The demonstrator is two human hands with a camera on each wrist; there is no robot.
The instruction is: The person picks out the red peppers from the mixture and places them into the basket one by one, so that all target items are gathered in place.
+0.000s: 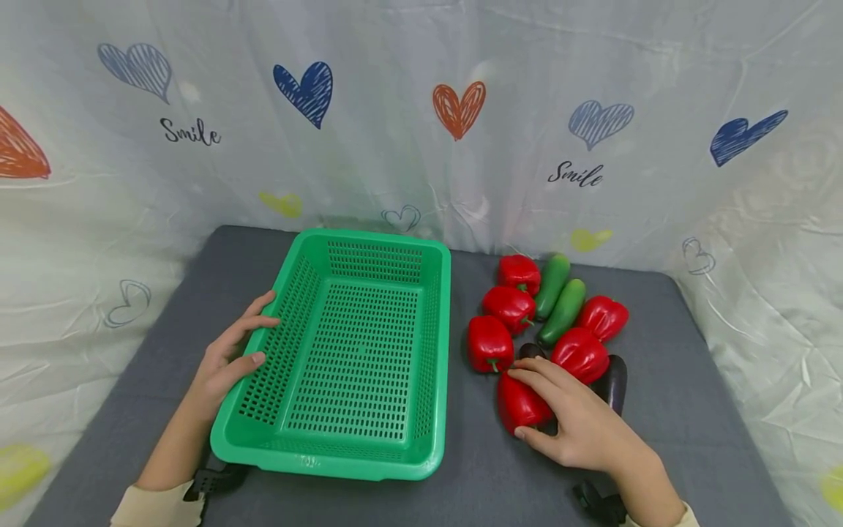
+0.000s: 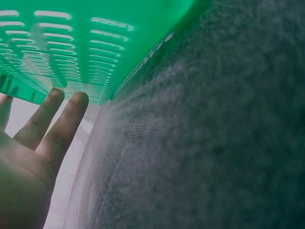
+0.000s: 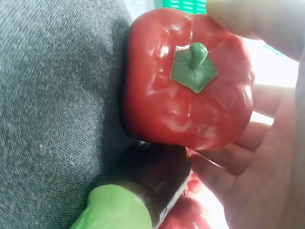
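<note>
My right hand (image 1: 579,421) grips a red bell pepper (image 1: 520,402), thumb on the near side and fingers over the far side. In the right wrist view this glossy bell pepper (image 3: 157,105) shows its green stem and stands against the grey cloth. A dark eggplant (image 3: 157,167) with a green cap lies close against it; my hand hides most of that eggplant in the head view. My left hand (image 1: 227,359) rests on the left rim of a green perforated basket (image 1: 431,454), which holds nothing. In the left wrist view, its fingers (image 2: 66,124) extend straight beside the outer wall.
More red bell peppers (image 1: 490,342) lie right of the basket, along with two green cucumbers (image 1: 563,313) and another dark eggplant (image 1: 614,380). Grey cloth (image 1: 481,483) covers the table. A white curtain (image 1: 395,176) printed with hearts hangs behind and at the sides.
</note>
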